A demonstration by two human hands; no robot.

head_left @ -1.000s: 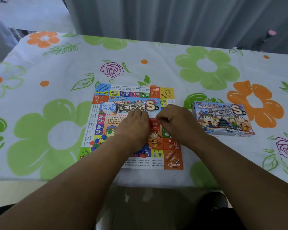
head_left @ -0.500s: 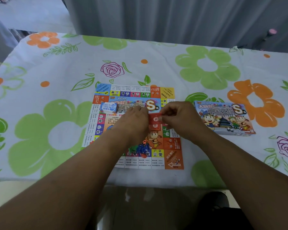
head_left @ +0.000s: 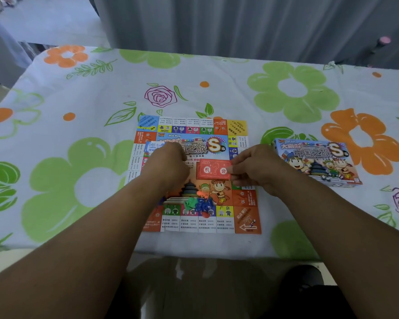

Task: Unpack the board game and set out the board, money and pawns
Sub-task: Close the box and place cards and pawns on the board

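The colourful game board (head_left: 247, 219) lies flat on the table in front of me. My right hand (head_left: 256, 168) pinches the right edge of a red card stack (head_left: 213, 169) with a question mark on it, low over the board's middle. My left hand (head_left: 168, 166) hovers over the board's left half with its fingers curled under; what they touch is hidden. A blue card stack (head_left: 149, 147) peeks out just left of that hand. A small heap of green, blue and orange pawns (head_left: 198, 202) sits on the board's near part.
The game box (head_left: 316, 162) lies face up to the right of the board, close to my right hand. A flowered cloth (head_left: 78, 187) covers the table. Grey curtains (head_left: 240, 24) hang behind the far edge.
My hands have parted. The left hand slid left off the red cards toward the blue stack, and the red stack now shows fully, held only by my right hand.
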